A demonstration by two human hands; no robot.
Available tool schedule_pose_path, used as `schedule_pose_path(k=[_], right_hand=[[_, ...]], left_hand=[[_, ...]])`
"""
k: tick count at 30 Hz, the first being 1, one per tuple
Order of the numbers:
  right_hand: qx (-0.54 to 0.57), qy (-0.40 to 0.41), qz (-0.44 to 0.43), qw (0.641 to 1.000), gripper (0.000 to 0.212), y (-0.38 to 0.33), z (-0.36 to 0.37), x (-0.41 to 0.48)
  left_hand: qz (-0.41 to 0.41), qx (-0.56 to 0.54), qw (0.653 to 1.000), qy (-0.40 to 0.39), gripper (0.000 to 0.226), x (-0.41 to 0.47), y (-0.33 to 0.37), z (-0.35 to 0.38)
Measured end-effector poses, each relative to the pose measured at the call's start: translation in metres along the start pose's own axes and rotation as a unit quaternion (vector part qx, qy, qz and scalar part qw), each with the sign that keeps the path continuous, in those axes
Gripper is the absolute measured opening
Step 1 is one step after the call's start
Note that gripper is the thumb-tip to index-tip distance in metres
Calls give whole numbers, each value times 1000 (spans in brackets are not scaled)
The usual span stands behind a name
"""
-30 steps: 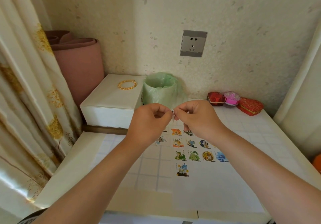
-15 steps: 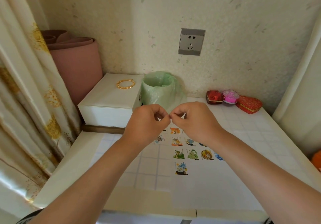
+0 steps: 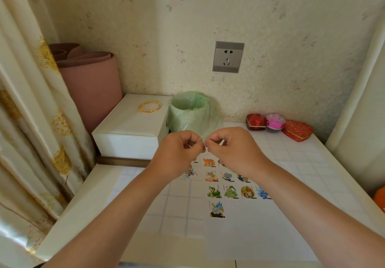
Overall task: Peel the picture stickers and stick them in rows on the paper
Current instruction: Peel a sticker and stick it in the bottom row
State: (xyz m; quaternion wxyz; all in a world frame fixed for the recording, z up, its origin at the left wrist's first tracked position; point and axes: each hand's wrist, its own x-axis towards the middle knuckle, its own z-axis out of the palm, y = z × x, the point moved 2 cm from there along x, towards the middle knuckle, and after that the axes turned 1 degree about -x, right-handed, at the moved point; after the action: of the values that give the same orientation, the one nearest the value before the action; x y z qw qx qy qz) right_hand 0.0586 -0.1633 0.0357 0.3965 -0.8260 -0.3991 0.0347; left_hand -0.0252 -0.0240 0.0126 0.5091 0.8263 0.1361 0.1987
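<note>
A white sheet of paper [image 3: 239, 232] lies on the tiled table, with several cartoon picture stickers [image 3: 231, 191] stuck on it in rows. One blue sticker [image 3: 216, 209] starts the lowest row alone. My left hand [image 3: 177, 153] and my right hand [image 3: 233, 149] are raised above the paper's far edge, fingertips meeting. Between them they pinch a small sticker piece [image 3: 205, 145], almost wholly hidden by the fingers. My hands cover part of the top sticker rows.
A small bin with a green bag [image 3: 191, 111] stands just behind my hands. A white box [image 3: 129, 130] with a gold bracelet [image 3: 149, 106] sits at the left. Red and pink trinket boxes [image 3: 279, 125] line the wall. A curtain [image 3: 31, 122] hangs at the left.
Both hands stay pinched together and have barely shifted; the fingertips work at the small piece between them. The view tilted slightly.
</note>
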Motion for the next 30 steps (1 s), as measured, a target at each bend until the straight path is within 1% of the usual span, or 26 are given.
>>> schedule_pose_path(k=[4,7,12,14,16,19,21,25,30], right_hand=[[16,1,8,1000,24,0,0,1],[65,-7,32,997,27,-1,0,1],[140,-4,115,983,16,2,0,3],[174,-12,125,977,14,1,0,3],[193,-13,108,975,10,0,1,2],[133,19,56,989,4,3,3,3],[119,37,41,991,5,3,3,4],[116,75,37,990,9,2,1,3],[90,98,16,991,20,-2,4,3]], left_hand=[[-15,-20,1000,-9,14,1,0,-1],[-29,-47,998,-12,12,-1,2,0],[-65,-112,991,-12,15,0,4,-2],[-73,-129,989,-18,14,0,4,-3],[-74,-135,988,-25,13,0,4,-3],[-74,-135,988,-31,12,1,4,-4],[-78,-144,986,-36,12,0,4,-4],[-110,-207,971,-46,20,0,7,-3],[-96,-174,980,-19,17,-2,7,-5]])
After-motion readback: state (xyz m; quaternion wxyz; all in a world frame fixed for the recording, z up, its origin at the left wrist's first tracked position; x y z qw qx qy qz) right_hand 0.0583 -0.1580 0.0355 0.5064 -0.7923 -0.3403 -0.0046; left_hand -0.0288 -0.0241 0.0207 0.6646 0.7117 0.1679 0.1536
